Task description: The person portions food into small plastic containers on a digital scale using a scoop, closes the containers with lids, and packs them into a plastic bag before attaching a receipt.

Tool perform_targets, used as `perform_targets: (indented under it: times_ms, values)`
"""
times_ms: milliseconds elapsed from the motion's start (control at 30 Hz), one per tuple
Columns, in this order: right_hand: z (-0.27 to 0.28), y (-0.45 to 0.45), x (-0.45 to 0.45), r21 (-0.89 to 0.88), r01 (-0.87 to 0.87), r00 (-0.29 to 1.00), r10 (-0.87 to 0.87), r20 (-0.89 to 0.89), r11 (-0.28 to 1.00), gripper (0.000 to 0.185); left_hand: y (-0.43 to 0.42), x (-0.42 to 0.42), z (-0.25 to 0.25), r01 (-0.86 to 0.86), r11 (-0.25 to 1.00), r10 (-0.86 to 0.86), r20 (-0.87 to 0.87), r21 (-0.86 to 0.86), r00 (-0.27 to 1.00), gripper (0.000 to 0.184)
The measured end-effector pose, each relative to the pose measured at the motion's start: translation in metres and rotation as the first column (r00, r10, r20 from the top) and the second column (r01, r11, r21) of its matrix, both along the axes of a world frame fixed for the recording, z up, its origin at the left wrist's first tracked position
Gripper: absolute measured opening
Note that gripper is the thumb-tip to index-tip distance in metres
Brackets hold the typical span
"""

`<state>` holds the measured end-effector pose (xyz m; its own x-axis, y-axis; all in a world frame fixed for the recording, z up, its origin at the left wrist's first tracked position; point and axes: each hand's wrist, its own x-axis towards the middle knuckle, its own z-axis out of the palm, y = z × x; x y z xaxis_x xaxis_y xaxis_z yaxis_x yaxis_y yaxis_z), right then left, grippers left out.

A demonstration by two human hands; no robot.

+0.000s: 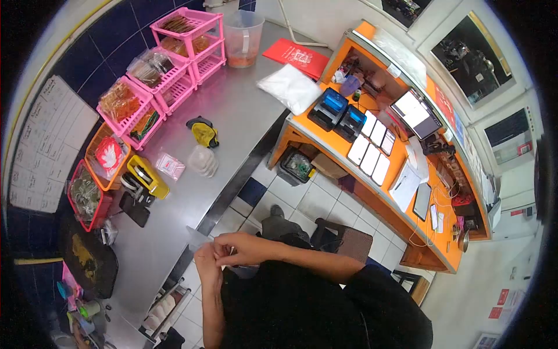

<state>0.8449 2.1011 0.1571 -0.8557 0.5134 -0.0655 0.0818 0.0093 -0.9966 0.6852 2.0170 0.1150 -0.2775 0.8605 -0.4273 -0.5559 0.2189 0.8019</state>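
Observation:
My left hand [207,263] and my right hand [247,249] meet in front of my body, beside the edge of the steel counter. A thin translucent plastic piece [197,237] sticks out past my left hand, which is closed on it; its kind is unclear. The right hand's fingers are curled and pressed together against the left hand, and what they pinch is hidden. On the counter nearby lie a clear plastic container [203,161], a small packet [170,166] and a yellow and black pouch [203,132].
Pink baskets [189,26] with bagged items line the wall, beside a clear jug [242,39]. A yellow holder [148,177] stands near an orange basket [96,152]. To the right, an orange desk [337,148] carries several phones and a monitor [415,113]. A stool [347,241] stands below.

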Motion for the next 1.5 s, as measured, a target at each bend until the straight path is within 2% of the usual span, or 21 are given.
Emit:
perform_targets:
  times_ms: [167,233,367,433,500,533,600,633,700,833,867,900,933,1000,1100,1167,1233,1267,1400,1467,1500]
  values:
    - [0.005,0.024,0.013,0.105,-0.007,1.000,0.006,0.007,0.994,0.018,-0.001,-0.013,0.019,0.128,0.990,-0.124,-0.074,0.051,0.990,0.016]
    - [0.015,0.035,0.017,0.221,0.014,0.998,-0.026,0.053,0.975,0.017,0.003,-0.013,0.020,0.312,0.947,-0.301,-0.138,0.073,0.944,0.017]
    - [0.029,0.065,0.029,0.361,0.038,0.994,-0.072,0.079,0.932,0.014,0.015,-0.003,0.012,0.258,0.951,-0.229,-0.172,0.169,0.958,0.017]
    - [0.024,0.083,0.036,0.409,0.066,0.993,-0.099,0.058,0.910,0.013,0.022,0.004,0.012,0.152,0.964,-0.145,-0.047,0.219,0.988,0.020]
    - [0.014,0.100,0.041,-0.054,0.314,0.949,-0.311,0.058,0.948,0.011,0.029,0.008,0.011,0.136,0.965,-0.123,-0.073,0.225,0.990,0.017]
    - [0.011,0.107,0.041,-0.066,0.281,0.959,-0.278,0.050,0.958,0.011,0.037,0.017,0.015,0.061,0.971,-0.012,-0.208,0.231,0.978,0.014]
    - [0.009,0.119,0.040,-0.481,0.189,0.959,-0.265,-0.096,0.856,0.012,0.054,0.033,0.010,-0.029,0.971,0.091,-0.254,0.237,0.963,0.014]
    - [0.005,0.123,0.039,-0.487,0.159,0.964,-0.242,-0.113,0.859,0.012,0.067,0.043,0.017,-0.048,0.971,0.113,-0.272,0.235,0.956,0.014]
    - [-0.003,0.130,0.037,-0.317,-0.020,0.995,-0.013,-0.101,0.948,0.019,0.096,0.059,0.030,-0.058,0.995,0.078,-0.255,0.086,0.964,0.019]
    - [-0.008,0.162,0.046,-0.335,-0.110,0.994,0.105,-0.035,0.936,0.026,0.118,0.071,0.034,0.073,0.995,-0.058,-0.220,0.063,0.974,0.019]
    - [-0.017,0.173,0.052,-0.343,-0.135,0.991,0.134,-0.029,0.930,0.026,0.118,0.071,0.036,0.116,0.993,-0.095,-0.370,0.035,0.924,0.019]
    - [-0.032,0.185,0.061,-0.096,-0.096,0.995,0.099,0.027,0.991,0.026,0.113,0.070,0.036,0.155,0.988,-0.137,-0.510,-0.007,0.849,0.020]
    - [-0.042,0.196,0.067,0.156,-0.058,0.997,0.049,0.064,0.986,0.026,0.094,0.061,0.006,0.049,0.995,0.002,-0.518,0.085,0.855,0.022]
    - [0.003,0.230,0.074,0.435,0.094,0.966,-0.189,0.179,0.895,0.028,0.069,0.048,0.017,-0.179,0.984,0.149,-0.657,0.022,0.739,0.019]
    - [0.030,0.237,0.074,0.544,0.238,0.963,-0.267,-0.027,0.805,0.029,0.078,0.059,0.055,-0.427,0.901,0.328,-0.762,0.075,0.558,0.012]
    - [0.034,0.232,0.058,0.534,0.225,0.974,-0.170,-0.150,0.815,0.023,0.089,0.065,0.052,-0.564,0.810,0.459,-0.775,0.162,0.436,0.008]
    - [0.022,0.219,0.047,0.357,0.066,0.993,-0.026,-0.116,0.932,0.029,0.094,0.066,0.029,-0.403,0.915,0.188,-0.839,-0.040,0.511,0.004]
    - [0.007,0.216,0.043,0.329,-0.078,0.997,0.076,0.017,0.941,0.043,0.104,0.074,0.020,-0.375,0.927,0.219,-0.831,0.014,0.511,0.005]
    - [-0.037,0.166,0.013,0.267,-0.098,0.981,0.047,0.189,0.959,0.039,0.136,0.107,0.029,-0.396,0.881,0.430,-0.789,0.260,0.439,0.011]
    - [-0.041,0.165,0.007,0.610,0.054,0.994,0.016,-0.109,0.790,0.034,0.126,0.124,0.038,-0.392,0.900,0.355,-0.845,0.192,0.401,0.016]
    - [-0.021,0.182,0.004,0.618,0.045,0.995,0.022,-0.100,0.785,0.034,0.111,0.128,0.033,-0.399,0.896,0.364,-0.838,0.196,0.406,0.016]
